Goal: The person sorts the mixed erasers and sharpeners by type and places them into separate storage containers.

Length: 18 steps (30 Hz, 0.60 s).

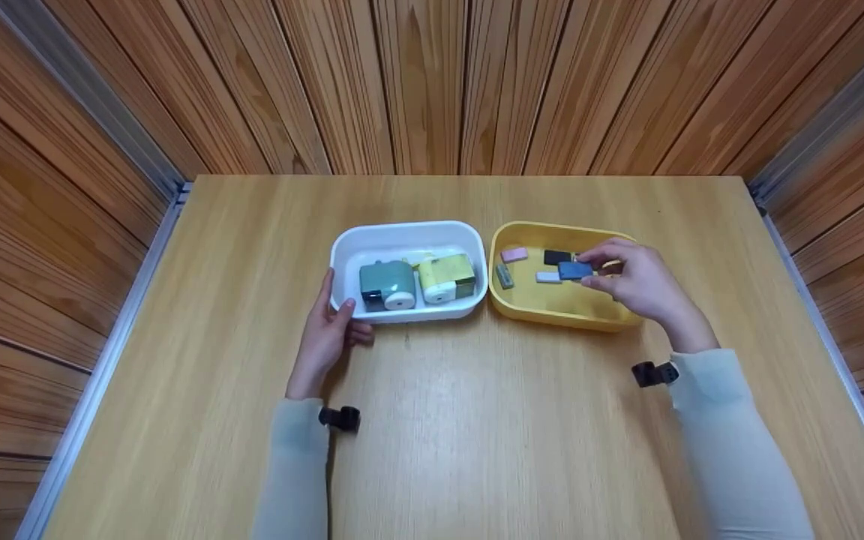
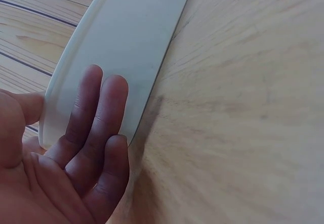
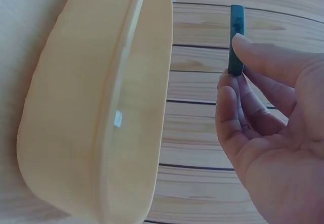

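Observation:
My right hand (image 1: 631,279) pinches a small, flat blue eraser (image 1: 574,271) between thumb and fingertips. It hangs over the yellow bin (image 1: 567,321). From the right wrist view, the eraser (image 3: 236,37) appears edge-on as a dark teal slab above the bin's rim. My left hand (image 1: 327,330) grips the near left corner of the white bin (image 1: 372,234), thumb over the rim and fingers against the outer wall (image 2: 136,32). Inside the white bin lie a teal desktop pencil sharpener (image 1: 387,279) and a yellow one (image 1: 447,274), side by side.
In the yellow bin are a pink block (image 1: 514,254), a green one (image 1: 505,276), a black one (image 1: 558,257) and a white one (image 1: 548,277). Both bins stand close together on a wooden table (image 1: 439,420). Wood-plank walls (image 1: 417,90) enclose the back and sides.

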Each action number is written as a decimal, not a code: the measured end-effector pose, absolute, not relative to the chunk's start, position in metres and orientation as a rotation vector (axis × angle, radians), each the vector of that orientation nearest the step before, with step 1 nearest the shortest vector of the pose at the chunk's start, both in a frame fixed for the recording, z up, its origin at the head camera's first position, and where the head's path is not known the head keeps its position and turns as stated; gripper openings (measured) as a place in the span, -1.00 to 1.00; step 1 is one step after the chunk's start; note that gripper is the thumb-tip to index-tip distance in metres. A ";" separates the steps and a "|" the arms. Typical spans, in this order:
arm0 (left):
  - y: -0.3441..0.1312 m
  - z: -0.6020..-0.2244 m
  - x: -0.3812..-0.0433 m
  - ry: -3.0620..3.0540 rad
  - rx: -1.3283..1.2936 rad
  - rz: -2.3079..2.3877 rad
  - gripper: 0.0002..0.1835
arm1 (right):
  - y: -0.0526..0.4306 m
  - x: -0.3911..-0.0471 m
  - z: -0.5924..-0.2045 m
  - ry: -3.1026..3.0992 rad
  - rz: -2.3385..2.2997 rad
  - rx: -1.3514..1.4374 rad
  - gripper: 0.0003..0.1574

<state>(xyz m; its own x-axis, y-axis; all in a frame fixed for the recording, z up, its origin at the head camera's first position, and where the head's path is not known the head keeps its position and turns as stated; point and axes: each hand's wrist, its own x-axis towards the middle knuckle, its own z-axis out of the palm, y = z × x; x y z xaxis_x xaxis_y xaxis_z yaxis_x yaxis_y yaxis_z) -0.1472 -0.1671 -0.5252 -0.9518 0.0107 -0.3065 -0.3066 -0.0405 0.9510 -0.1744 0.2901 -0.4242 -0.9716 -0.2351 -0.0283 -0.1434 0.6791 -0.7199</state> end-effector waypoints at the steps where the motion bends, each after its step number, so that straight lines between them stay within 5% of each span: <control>1: -0.167 -0.526 -0.147 2.014 -0.320 2.092 -0.29 | 0.292 -0.175 -0.424 2.766 -1.171 -0.293 -0.63; 18: -0.168 -0.526 -0.148 2.003 -0.364 2.061 -0.31 | 0.315 -0.182 -0.422 2.744 -1.150 -0.143 -0.60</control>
<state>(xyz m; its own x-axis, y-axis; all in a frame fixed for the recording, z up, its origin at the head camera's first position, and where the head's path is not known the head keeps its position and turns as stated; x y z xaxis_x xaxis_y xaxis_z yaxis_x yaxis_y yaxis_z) -0.1484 -0.1680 -0.5257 -0.9390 0.0011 -0.3439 -0.3438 -0.0283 0.9386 -0.1821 0.3151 -0.4217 -0.9821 -0.1507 -0.1126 -0.0253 0.6990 -0.7147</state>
